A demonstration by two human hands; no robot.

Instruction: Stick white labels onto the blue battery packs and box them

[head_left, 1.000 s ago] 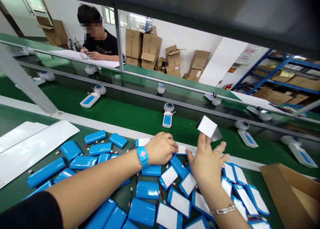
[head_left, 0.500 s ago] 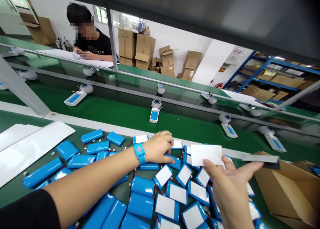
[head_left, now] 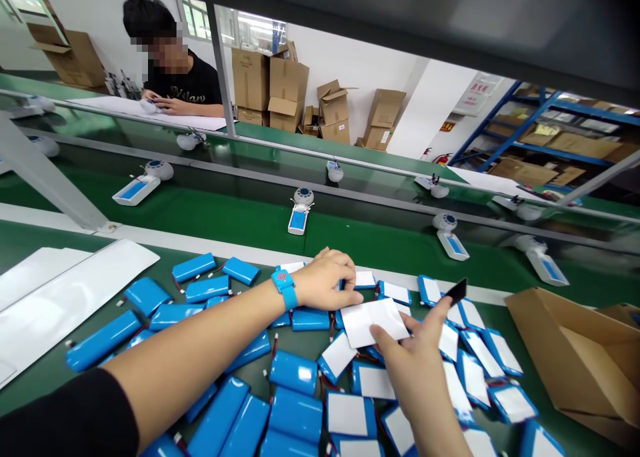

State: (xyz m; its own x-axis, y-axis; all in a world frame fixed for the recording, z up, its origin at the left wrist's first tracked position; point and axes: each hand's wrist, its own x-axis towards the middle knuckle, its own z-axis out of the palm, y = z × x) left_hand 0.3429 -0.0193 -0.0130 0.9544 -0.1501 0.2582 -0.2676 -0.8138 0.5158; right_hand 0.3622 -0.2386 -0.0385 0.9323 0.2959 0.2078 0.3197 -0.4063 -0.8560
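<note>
The right hand [head_left: 417, 350] has a narrow pinch on a white card [head_left: 367, 320], thumb on its upper face and fingers at its right end. The card is above the blue batteries [head_left: 295, 370], toward the far edge of the green counter [head_left: 40, 384]. Its long axis runs roughly left to right, so its free end lies away from the right hand and just beside the left thumb; the right hand bears it, yet the left hand [head_left: 325, 280] is near too. Whether that thumb touches the card, I cannot tell.

The left hand, with a blue wristband [head_left: 287, 287], is low over batteries by the counter's far edge. Its fingers curl downward, but whether they close on anything I cannot tell. A small dark piece [head_left: 458, 292] sits at the tip of a raised right finger, perhaps stuck there.

Many batteries on the right bear white faces. An open cardboard box [head_left: 540, 344] stands toward the counter's right edge; white sheets [head_left: 85, 290] lie at its left
</note>
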